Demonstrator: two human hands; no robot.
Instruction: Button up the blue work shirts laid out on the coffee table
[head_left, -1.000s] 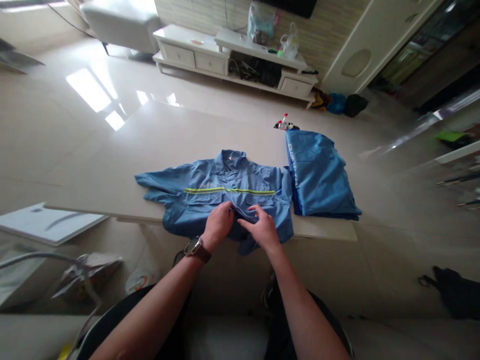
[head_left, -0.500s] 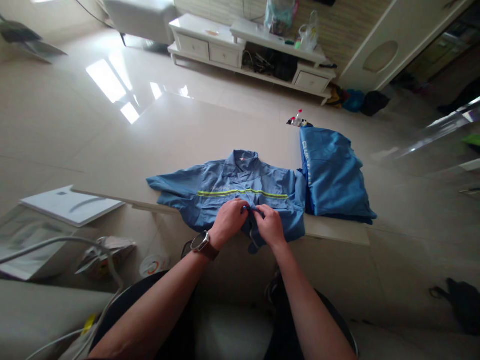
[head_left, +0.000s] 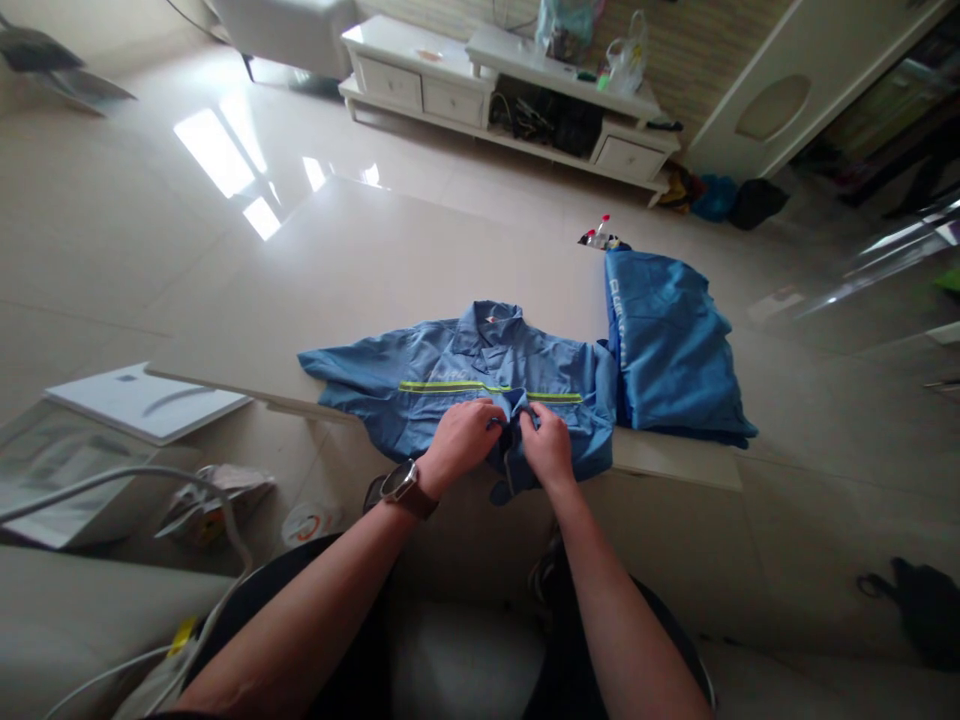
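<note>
A blue work shirt (head_left: 435, 372) with a yellow-green reflective stripe lies front up on the beige table (head_left: 390, 270), collar away from me, its hem hanging over the near edge. My left hand (head_left: 461, 440), with a watch on its wrist, pinches the left side of the shirt's front opening just below the stripe. My right hand (head_left: 547, 445) pinches the opposite side of the opening, and the two hands nearly touch. Both sets of fingers are closed on the cloth.
A pile of folded blue garments (head_left: 671, 345) lies on the table to the right of the shirt, with small red-capped bottles (head_left: 598, 235) behind it. A white board (head_left: 146, 400) sits to the left, a white TV cabinet (head_left: 510, 100) at the back, a dark bag (head_left: 919, 600) on the floor.
My hands have come together at the shirt's front opening and moved a little up toward the stripe; a second ago the right hand's fingers were looser and apart.
</note>
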